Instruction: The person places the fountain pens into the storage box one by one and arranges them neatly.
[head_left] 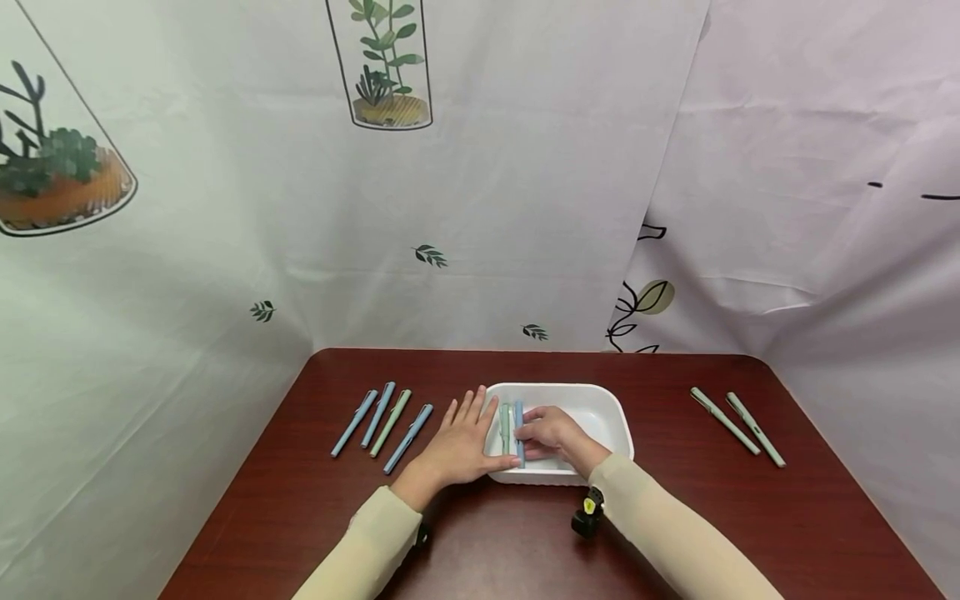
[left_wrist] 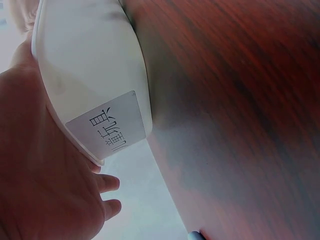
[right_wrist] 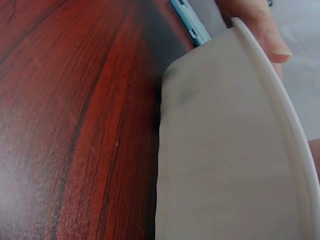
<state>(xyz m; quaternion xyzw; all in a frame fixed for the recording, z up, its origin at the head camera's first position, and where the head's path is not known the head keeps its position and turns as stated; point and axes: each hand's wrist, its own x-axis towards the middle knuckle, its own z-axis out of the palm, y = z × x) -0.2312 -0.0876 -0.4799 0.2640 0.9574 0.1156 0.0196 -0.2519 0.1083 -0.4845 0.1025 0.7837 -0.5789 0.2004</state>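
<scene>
Nearest: desk (head_left: pixel 495 542), wood-grain top. L. hand (head_left: pixel 461 443) laid on L. end of white tray (head_left: pixel 596 417), fingers straight, gripping nothing. R. hand (head_left: pixel 558 435) inside tray, fingers pinching blue pen (head_left: pixel 519 412) beside green pen (head_left: pixel 505 429); hands close, not joined. Progress, est.: early; 2 pcs. in tray, blue one not yet released. Outstanding: 4 loose pens (head_left: pixel 390 423) L. of tray (3 blue, 1 green), plus 2 pale green pens (head_left: pixel 725 422) well apart on R. L. wrist view only: label (left_wrist: pixel 109 125) w/ printed characters, tray's outer wall; not visible from head. Far bkgd.: printed cloth (head_left: pixel 525 208).
</scene>
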